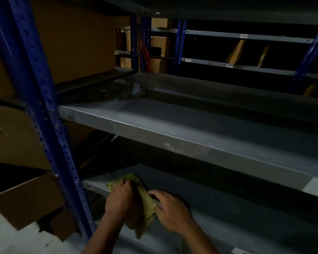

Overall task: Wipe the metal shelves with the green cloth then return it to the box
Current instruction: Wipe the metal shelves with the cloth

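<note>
The green cloth [145, 200] lies crumpled on the left front part of the lower grey metal shelf [228, 202]. My left hand [120, 197] presses on its left half with fingers curled over it. My right hand [170, 211] grips the cloth's right edge, and a tail of cloth hangs over the shelf's front lip. Above it, a second grey metal shelf [173, 125] stands bare. An open cardboard box [26, 197] sits on the floor at lower left, its inside dark.
A blue perforated upright post [44, 110] stands just left of my hands. Brown cardboard boxes [72, 43] fill the rack at left. More blue-and-grey racks [246, 50] with boxes stand behind. The scene is dim.
</note>
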